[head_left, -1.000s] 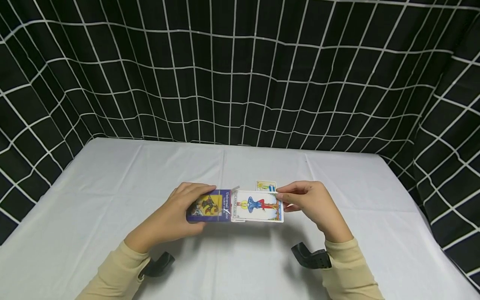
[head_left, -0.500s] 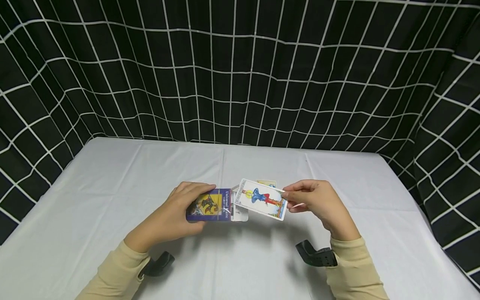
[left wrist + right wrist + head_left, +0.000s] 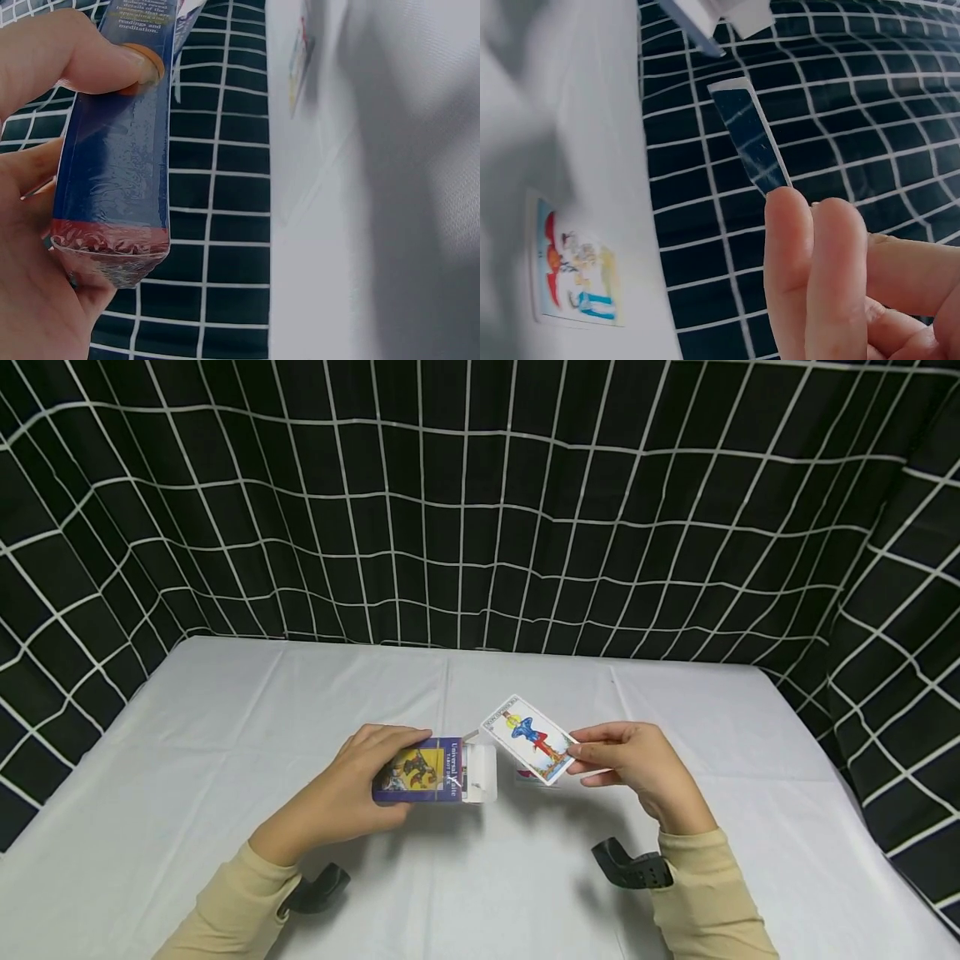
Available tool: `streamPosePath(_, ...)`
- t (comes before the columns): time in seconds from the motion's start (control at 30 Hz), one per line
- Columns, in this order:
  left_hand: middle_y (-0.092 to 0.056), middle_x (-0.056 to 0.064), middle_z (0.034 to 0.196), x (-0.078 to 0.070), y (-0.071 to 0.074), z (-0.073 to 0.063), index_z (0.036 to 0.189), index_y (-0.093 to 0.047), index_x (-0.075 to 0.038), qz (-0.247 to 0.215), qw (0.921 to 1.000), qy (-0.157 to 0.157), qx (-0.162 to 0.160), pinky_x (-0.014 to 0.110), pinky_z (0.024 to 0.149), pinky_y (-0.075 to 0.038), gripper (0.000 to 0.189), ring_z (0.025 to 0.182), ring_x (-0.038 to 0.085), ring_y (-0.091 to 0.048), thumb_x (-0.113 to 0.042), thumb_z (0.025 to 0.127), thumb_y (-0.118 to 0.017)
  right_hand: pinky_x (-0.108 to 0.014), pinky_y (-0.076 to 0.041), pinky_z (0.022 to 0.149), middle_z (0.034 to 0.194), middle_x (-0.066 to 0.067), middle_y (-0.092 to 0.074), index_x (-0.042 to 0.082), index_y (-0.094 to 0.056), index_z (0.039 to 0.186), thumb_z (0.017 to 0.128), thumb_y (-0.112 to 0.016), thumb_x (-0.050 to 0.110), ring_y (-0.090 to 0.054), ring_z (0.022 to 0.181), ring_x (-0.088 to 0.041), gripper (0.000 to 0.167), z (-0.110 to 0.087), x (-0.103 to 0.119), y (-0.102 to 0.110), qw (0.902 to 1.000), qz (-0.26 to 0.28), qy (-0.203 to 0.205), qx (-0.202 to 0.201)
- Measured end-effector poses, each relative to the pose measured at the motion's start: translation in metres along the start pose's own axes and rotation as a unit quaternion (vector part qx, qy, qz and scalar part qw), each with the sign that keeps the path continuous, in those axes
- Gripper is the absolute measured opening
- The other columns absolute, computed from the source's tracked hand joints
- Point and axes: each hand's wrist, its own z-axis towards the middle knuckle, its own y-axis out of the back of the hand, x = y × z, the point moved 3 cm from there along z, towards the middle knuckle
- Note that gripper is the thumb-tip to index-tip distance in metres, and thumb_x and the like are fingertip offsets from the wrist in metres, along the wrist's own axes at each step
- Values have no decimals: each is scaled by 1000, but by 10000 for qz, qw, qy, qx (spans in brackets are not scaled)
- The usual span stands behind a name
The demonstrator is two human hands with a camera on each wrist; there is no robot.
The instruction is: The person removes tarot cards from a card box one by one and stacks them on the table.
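Note:
My left hand (image 3: 358,785) grips a blue and yellow tarot box (image 3: 417,771), held above the table on its side. Its white end flap (image 3: 481,773) hangs open toward the right. In the left wrist view my thumb presses the narrow blue side of the box (image 3: 116,165), which has clear wrap at its end. My right hand (image 3: 626,764) pinches a tarot card (image 3: 530,739) by its lower corner, tilted and apart from the box. The card shows an upside-down figure in blue and red. Another card (image 3: 577,270) lies on the cloth below, mostly hidden by the held card in the head view.
A white cloth (image 3: 315,693) covers the table. Black curtains with a white grid (image 3: 480,510) hang behind it and at both sides. Dark wrist mounts (image 3: 633,867) stick out from both tan sleeves.
My right hand has drawn the card out of the box's open end and turned it, its far end swinging up and away. The left hand and box have hardly moved.

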Motion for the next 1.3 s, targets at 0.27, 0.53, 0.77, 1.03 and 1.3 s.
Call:
streamPosePath(0.27, -56, 4, 143, 1, -1, 1, 144, -51, -14, -12, 10000, 32, 53, 49, 107, -38, 81, 129, 22, -45, -13, 68, -79, -22, -59, 66, 76, -4, -71, -18, -55, 110, 89, -65, 0, -72, 65, -8, 30, 12, -16, 0, 9977, 505, -458, 65)
streamPosePath(0.53, -56, 5, 143, 2, -3, 2, 144, -51, -14, -49, 9999, 81, 97, 50, 108, -37, 81, 130, 23, -45, -13, 68, -80, -21, -59, 66, 72, -3, -73, -6, -61, 95, 91, -63, 1, -72, 67, -9, 8, 19, -42, -10, 9891, 1243, -738, 271)
streamPosePath(0.77, -55, 4, 144, 4, -1, 1, 145, -51, -15, -29, 9999, 114, 80, 49, 108, -37, 81, 130, 23, -45, -13, 69, -79, -21, -59, 68, 70, -3, -73, -6, -63, 94, 91, -62, 0, -73, 67, -9, 6, 20, -53, -17, 9840, 1537, -894, -145)
streamPosePath(1.03, -55, 3, 144, 4, -1, 0, 145, -50, -15, -35, 9999, 93, 89, 49, 108, -36, 81, 129, 22, -44, -13, 69, -79, -19, -58, 70, 72, -3, -73, -11, -60, 105, 91, -62, 0, -73, 70, -9, 18, 22, -64, -21, 9799, 1739, -927, -302)
streamPosePath(1.3, -56, 3, 143, 4, -2, 0, 144, -51, -15, -24, 10000, 53, 80, 48, 107, -37, 81, 128, 21, -45, -13, 68, -79, -18, -58, 68, 69, -2, -72, -11, -58, 106, 91, -61, -1, -72, 67, -8, 18, 26, -71, -23, 9781, 1775, -1043, -291)
